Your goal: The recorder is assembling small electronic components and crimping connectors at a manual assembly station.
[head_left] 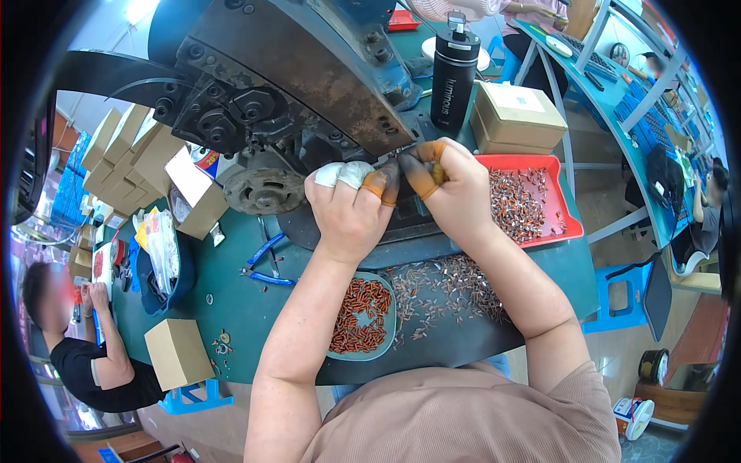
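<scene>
our left hand [345, 210] and right hand [461, 189] curl in at the machine [309, 85], fingertips bunched; can't tell if they're pinching anything. small orange parts [364, 338] sit in the bowl [394, 316], probably light, stiff, slippery, so we'd grip mid-body.

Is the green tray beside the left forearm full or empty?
Neither, it is partly filled: small copper-coloured pieces cover most of the green tray, but a bare patch of its bottom shows near the middle.
</scene>
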Demonstrator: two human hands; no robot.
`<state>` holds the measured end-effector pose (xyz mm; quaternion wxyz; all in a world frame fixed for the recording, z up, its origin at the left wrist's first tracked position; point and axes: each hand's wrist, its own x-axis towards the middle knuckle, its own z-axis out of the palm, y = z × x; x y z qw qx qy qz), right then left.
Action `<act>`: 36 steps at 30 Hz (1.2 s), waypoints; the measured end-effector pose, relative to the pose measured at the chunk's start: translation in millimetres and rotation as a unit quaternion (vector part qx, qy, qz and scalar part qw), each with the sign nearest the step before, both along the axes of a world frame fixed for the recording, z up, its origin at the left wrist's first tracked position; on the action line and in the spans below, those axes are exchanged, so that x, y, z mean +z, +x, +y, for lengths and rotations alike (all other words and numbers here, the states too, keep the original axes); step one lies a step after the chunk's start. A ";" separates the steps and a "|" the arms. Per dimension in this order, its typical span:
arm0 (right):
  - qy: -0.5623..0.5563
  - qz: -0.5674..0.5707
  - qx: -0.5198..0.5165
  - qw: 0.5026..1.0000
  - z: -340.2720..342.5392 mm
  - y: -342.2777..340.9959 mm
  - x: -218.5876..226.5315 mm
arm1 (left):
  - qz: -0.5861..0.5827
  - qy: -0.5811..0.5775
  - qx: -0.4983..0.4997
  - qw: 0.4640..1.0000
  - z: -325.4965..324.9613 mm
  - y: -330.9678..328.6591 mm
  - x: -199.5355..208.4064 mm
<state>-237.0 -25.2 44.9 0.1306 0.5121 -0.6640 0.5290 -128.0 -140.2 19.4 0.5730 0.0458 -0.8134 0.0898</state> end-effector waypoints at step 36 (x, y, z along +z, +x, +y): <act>0.306 0.014 -0.023 0.952 152.1 33.5 -60.4 | -0.316 0.400 -0.018 0.860 97.5 177.9 -22.6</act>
